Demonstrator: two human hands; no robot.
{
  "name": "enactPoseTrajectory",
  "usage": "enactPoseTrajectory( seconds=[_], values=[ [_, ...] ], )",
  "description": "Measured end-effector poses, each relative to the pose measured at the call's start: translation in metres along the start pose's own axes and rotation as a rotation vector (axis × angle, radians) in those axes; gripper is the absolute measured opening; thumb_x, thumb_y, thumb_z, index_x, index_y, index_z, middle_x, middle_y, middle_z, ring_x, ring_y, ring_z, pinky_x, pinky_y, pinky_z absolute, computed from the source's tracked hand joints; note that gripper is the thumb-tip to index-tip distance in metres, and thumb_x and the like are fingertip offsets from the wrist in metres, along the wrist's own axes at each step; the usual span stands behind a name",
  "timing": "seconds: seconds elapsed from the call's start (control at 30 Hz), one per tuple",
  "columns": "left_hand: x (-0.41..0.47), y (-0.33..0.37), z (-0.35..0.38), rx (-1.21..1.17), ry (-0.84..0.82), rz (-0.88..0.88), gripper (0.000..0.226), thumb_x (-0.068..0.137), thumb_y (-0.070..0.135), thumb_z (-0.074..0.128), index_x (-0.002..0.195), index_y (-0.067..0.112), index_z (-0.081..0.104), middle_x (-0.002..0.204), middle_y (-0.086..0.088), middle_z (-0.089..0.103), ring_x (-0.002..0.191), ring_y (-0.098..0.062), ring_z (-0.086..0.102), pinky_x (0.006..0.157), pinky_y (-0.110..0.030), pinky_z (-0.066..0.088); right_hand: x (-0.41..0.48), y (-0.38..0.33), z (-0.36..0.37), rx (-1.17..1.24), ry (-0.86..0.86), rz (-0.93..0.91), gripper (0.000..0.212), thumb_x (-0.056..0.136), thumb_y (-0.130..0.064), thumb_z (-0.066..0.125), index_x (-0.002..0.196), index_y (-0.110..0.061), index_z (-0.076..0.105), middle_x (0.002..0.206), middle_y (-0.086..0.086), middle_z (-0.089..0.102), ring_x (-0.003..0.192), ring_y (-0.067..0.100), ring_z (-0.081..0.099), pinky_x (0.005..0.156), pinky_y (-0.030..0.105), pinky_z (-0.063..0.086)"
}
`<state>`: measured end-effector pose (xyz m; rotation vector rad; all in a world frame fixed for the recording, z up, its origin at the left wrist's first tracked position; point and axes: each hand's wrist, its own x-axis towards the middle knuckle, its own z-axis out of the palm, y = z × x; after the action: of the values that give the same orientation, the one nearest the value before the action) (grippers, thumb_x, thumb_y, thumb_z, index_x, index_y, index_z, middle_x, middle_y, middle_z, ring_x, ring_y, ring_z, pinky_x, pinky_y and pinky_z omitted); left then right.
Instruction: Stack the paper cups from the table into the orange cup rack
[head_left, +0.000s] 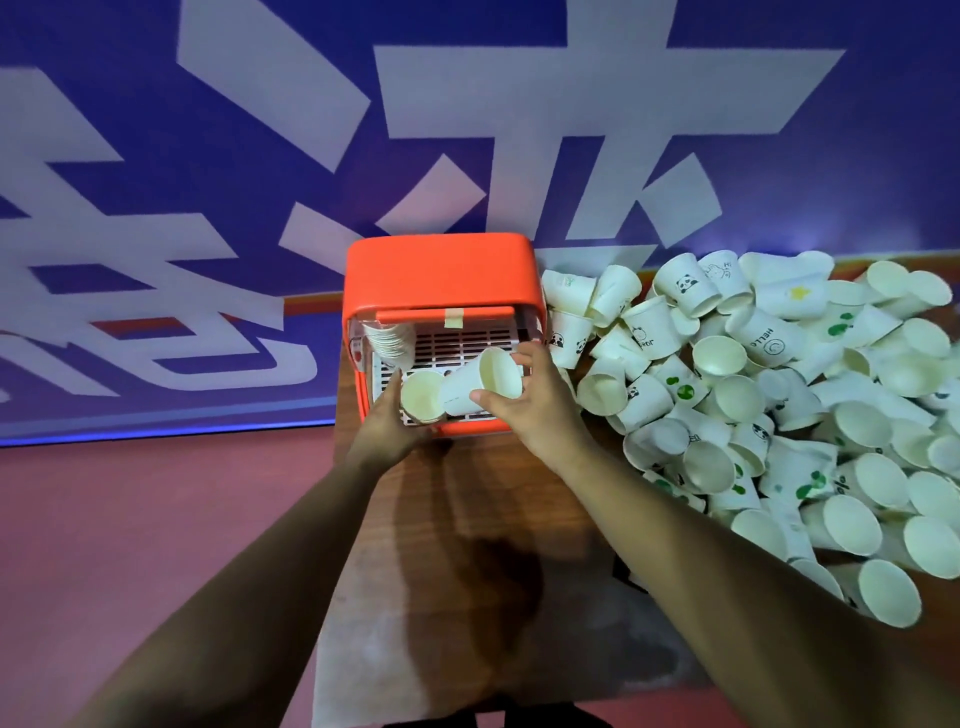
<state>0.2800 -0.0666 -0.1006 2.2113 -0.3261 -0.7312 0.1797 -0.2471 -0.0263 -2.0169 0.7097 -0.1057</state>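
Currently holding two cups over the near edge of the orange cup rack (441, 275), at the middle of the wooden table (467, 519). Gripping a tilted paper cup (480, 384) with the right hand (535, 405), thumb curling under the near wall and fingers wrapping over the far rim, mouth pointing near and right. Cupping a second cup (422, 399) with the left hand (387, 423), fingers curling round its left wall, mouth facing up; possibly holding a short nested stack there, though not telling for certain. Holding the two against each other, just above the white slatted tray inside the rack. Seeing a nested row of cups (390, 340) at the far left of that tray. Seeing also a big loose pile of cups (779, 405) to the right of the rack, spreading near and far along the table.

Probably handling as very light, thin-walled and easily crushed, so calling for a gentle squeeze. Likely taking hold best around the middle of the wall or just below the rolled rim, the stiffest part, rather than pinching the lip itself. Probably nesting with little force, yet jamming if pushed in crooked, so needing the mouths lined up first.
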Motion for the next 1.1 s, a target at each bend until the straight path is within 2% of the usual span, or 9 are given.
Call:
enactPoseTrajectory(
  seconds=[0.1,0.27,0.4,0.47,0.57,0.67,0.87,1.0,1.1],
  values=[
    [0.001,-0.009,-0.010,-0.094,-0.011,-0.047,0.082,0.085,0.024,0.071,0.154,0.019,0.026,0.132,0.005,0.052,0.121,-0.014,0.052,0.105,-0.030,0.039,0.003,-0.006,0.021,-0.045,0.004,-0.045,0.077,0.071,-0.038,0.084,0.132,-0.014,0.046,0.128,0.002,0.056,0.115,0.019,0.054,0.092,0.026,0.043],
    [0.004,-0.020,-0.028,-0.285,0.064,-0.126,0.036,0.100,0.021,0.053,0.135,0.016,0.054,0.128,-0.007,0.063,0.115,-0.023,0.060,0.105,-0.039,0.046,0.013,-0.014,0.051,-0.133,-0.014,-0.117,0.076,0.069,-0.036,0.085,0.131,-0.009,0.051,0.129,0.006,0.053,0.118,0.022,0.051,0.088,0.018,0.034],
    [0.009,-0.020,-0.031,-0.319,0.059,-0.111,0.057,0.088,0.064,0.052,0.127,0.024,0.064,0.125,0.003,0.067,0.118,-0.017,0.062,0.108,-0.044,0.045,0.019,-0.013,0.070,-0.250,-0.114,-0.167,0.083,0.070,-0.034,0.084,0.139,-0.009,0.044,0.137,0.003,0.044,0.124,0.022,0.048,0.100,0.030,0.039],
    [0.012,-0.021,-0.028,-0.341,0.009,-0.111,0.061,0.083,0.072,0.050,0.124,0.030,0.066,0.121,0.007,0.070,0.115,-0.012,0.063,0.107,-0.042,0.046,0.022,-0.009,0.077,-0.298,-0.140,-0.196,0.083,0.071,-0.034,0.084,0.139,-0.010,0.043,0.138,0.002,0.043,0.124,0.023,0.049,0.100,0.034,0.042],
    [0.012,-0.015,-0.025,-0.340,-0.056,-0.054,0.038,0.098,0.047,0.053,0.127,0.025,0.064,0.111,0.007,0.072,0.107,-0.011,0.066,0.103,-0.034,0.048,0.029,-0.002,0.084,-0.328,-0.185,-0.196,0.080,0.073,-0.031,0.083,0.140,-0.011,0.045,0.138,0.001,0.044,0.123,0.022,0.050,0.100,0.035,0.044],
    [0.015,-0.018,-0.022,-0.323,-0.078,-0.015,0.034,0.101,0.029,0.054,0.133,0.019,0.059,0.109,0.001,0.073,0.100,-0.012,0.068,0.093,-0.027,0.050,0.033,0.007,0.086,-0.345,-0.198,-0.184,0.078,0.077,-0.028,0.080,0.143,-0.012,0.042,0.141,0.000,0.043,0.127,0.020,0.047,0.103,0.028,0.038],
    [0.025,-0.025,-0.015,-0.297,-0.077,-0.006,0.032,0.098,0.022,0.060,0.130,0.021,0.059,0.112,-0.002,0.071,0.097,-0.012,0.070,0.081,-0.020,0.052,0.035,0.025,0.090,-0.270,-0.127,-0.063,0.082,0.071,-0.028,0.085,0.142,-0.019,0.044,0.134,0.002,0.057,0.120,0.021,0.054,0.098,0.032,0.045],
    [0.030,-0.026,-0.007,-0.298,-0.055,0.020,0.033,0.099,0.022,0.058,0.132,0.023,0.059,0.118,-0.002,0.070,0.106,-0.014,0.067,0.098,-0.031,0.050,0.039,0.030,0.089,-0.209,-0.079,-0.024,0.082,0.070,-0.026,0.086,0.141,-0.018,0.046,0.129,0.004,0.062,0.114,0.023,0.059,0.097,0.036,0.048],
    [0.030,-0.024,-0.003,-0.271,-0.048,0.021,0.034,0.100,0.025,0.056,0.133,0.023,0.058,0.123,0.002,0.069,0.114,-0.013,0.063,0.105,-0.036,0.047,0.040,0.032,0.085,-0.211,-0.097,-0.038,0.082,0.074,-0.028,0.082,0.144,-0.016,0.042,0.137,0.006,0.055,0.125,0.023,0.052,0.100,0.028,0.041]
  ],
)
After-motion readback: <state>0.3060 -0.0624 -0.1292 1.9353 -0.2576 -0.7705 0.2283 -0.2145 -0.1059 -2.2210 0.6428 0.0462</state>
